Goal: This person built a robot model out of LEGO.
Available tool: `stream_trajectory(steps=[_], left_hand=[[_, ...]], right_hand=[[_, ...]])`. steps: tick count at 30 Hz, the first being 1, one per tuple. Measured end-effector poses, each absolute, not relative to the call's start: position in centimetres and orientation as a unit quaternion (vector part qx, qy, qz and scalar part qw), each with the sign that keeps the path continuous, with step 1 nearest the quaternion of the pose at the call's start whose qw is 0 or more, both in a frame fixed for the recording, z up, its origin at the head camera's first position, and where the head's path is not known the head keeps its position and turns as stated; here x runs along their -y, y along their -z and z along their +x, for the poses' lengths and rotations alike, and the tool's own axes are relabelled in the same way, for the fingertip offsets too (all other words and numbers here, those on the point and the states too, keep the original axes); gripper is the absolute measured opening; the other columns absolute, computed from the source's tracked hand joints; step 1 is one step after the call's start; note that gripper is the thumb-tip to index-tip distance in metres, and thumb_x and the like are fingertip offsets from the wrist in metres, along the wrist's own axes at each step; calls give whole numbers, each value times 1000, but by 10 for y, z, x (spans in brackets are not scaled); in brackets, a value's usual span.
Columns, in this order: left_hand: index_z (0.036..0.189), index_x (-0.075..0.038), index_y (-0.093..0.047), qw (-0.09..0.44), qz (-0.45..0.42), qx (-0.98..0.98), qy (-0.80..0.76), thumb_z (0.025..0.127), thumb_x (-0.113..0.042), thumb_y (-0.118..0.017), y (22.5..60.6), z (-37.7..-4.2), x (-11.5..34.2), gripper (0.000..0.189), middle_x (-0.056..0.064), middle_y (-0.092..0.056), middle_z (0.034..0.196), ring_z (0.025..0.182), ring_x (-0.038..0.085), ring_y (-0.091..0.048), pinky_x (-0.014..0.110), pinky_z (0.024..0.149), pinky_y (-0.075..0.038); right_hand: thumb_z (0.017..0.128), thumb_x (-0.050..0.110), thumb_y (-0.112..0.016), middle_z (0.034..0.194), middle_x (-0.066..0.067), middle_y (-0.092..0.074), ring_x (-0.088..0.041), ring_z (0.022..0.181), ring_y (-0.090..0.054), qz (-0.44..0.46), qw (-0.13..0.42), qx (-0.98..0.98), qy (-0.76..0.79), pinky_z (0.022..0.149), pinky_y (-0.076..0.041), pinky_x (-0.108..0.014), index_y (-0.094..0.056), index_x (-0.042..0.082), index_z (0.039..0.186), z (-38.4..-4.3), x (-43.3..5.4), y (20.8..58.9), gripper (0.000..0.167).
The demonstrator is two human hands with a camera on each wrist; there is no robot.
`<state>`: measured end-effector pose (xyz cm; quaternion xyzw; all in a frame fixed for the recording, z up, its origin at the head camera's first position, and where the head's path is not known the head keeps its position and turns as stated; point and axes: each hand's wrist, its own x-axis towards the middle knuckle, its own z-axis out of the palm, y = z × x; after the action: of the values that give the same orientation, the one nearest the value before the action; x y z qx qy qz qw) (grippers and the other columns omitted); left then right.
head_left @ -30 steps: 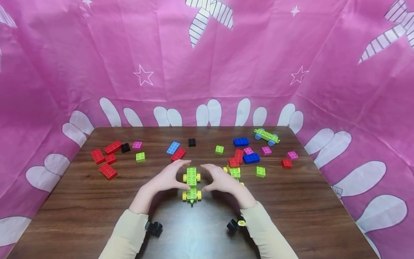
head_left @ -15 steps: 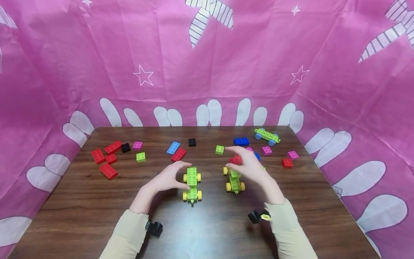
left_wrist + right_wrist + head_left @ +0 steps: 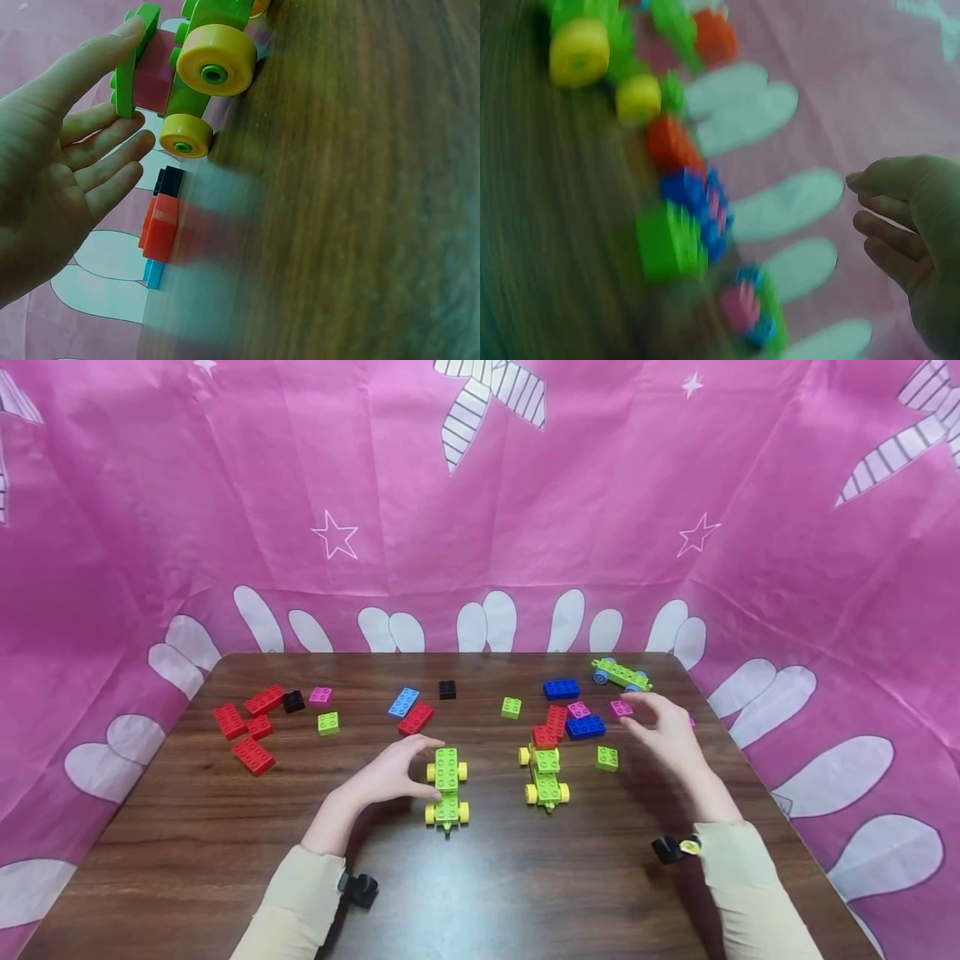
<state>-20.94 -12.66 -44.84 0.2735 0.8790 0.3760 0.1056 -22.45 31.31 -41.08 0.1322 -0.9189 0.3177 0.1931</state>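
My left hand (image 3: 386, 772) lies beside a toy car (image 3: 447, 810) with a green base and yellow wheels. Its thumb and straight fingers spread around a raised green brick (image 3: 136, 64) at one end; contact is hard to tell. A pink brick (image 3: 154, 73) sits beneath that green one. My right hand (image 3: 671, 743) hovers at the right, thumb and forefinger apart and nothing between them, close to a small pink brick (image 3: 621, 708). A second yellow-wheeled green car (image 3: 546, 787) stands between the hands. The right wrist view is blurred.
Loose red bricks (image 3: 253, 756), with black, pink and green ones, lie at the left. Red and blue bricks (image 3: 585, 727) cluster beyond the second car. A green brick (image 3: 607, 758) lies right of it. A blue-wheeled green base (image 3: 621, 674) stands at the far right.
My right hand has moved from beside the first car, over the second car, to the right near the pink bricks. The left hand stays beside the first car.
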Motion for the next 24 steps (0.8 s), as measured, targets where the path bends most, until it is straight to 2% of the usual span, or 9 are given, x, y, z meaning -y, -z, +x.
stream_trajectory(steps=[1, 2, 4, 8, 9, 10, 14, 19, 24], left_hand=[[138, -6, -50, 107, 272, -879, -378, 75, -35, -84, 449, -210, 126, 77, 10, -57, 133, 118, 27, -57, 50, 101, -48], [138, -6, -50, 107, 272, -879, -378, 76, -35, -83, 449, -210, 126, 76, 10, -57, 133, 118, 27, -57, 50, 101, -48], [138, -7, -51, 108, 270, -878, -380, 76, -35, -83, 449, -209, 126, 76, 10, -58, 132, 118, 27, -57, 50, 101, -48], [136, -7, -52, 106, 272, -878, -380, 76, -36, -83, 449, -209, 127, 74, 10, -58, 131, 118, 26, -57, 50, 100, -48], [136, -7, -52, 105, 272, -878, -380, 76, -36, -84, 449, -209, 127, 74, 10, -58, 131, 118, 26, -57, 50, 100, -48], [136, -7, -52, 103, 273, -878, -379, 76, -36, -84, 449, -209, 127, 74, 10, -58, 131, 118, 26, -57, 50, 100, -48], [136, -7, -52, 101, 274, -878, -379, 76, -36, -83, 450, -210, 127, 74, 9, -58, 131, 118, 26, -57, 49, 100, -48], [136, -7, -53, 102, 273, -878, -380, 76, -35, -83, 450, -210, 127, 73, 9, -59, 130, 117, 26, -58, 49, 100, -48], [136, -7, -52, 104, 273, -878, -380, 76, -36, -83, 450, -210, 126, 73, 9, -59, 131, 118, 26, -58, 49, 101, -48]], right_hand=[[85, 4, -72, 115, -23, -67, -37, 108, -61, 126, 191, 922, -313, 86, -45, -18, -64, -2, 119, -226, -322, 413, 35], [86, 4, -72, 116, -24, -67, -37, 109, -60, 121, 188, 925, -307, 87, -43, -18, -63, -3, 119, -227, -331, 416, 35], [85, 5, -72, 117, -25, -65, -39, 110, -58, 110, 180, 930, -302, 89, -44, -23, -62, -4, 120, -228, -347, 419, 37], [87, 8, -71, 121, -30, -61, -46, 109, -58, 88, 149, 938, -301, 91, -48, -51, -58, -6, 124, -228, -374, 425, 41], [88, 9, -71, 122, -31, -60, -47, 108, -59, 83, 140, 939, -303, 90, -49, -53, -57, -6, 125, -228, -380, 427, 43], [88, 10, -71, 122, -32, -60, -49, 107, -60, 79, 131, 941, -302, 89, -50, -53, -56, -7, 126, -228, -385, 428, 44], [87, 14, -73, 122, -33, -59, -50, 104, -62, 77, 100, 950, -285, 85, -53, -40, -55, -8, 128, -230, -399, 437, 50], [85, 12, -75, 121, -34, -60, -49, 105, -61, 86, 77, 958, -264, 88, -49, -49, -57, -8, 126, -235, -410, 449, 49], [83, 11, -75, 121, -34, -60, -46, 103, -63, 82, 57, 961, -257, 80, -50, -29, -57, -8, 126, -237, -417, 456, 50]])
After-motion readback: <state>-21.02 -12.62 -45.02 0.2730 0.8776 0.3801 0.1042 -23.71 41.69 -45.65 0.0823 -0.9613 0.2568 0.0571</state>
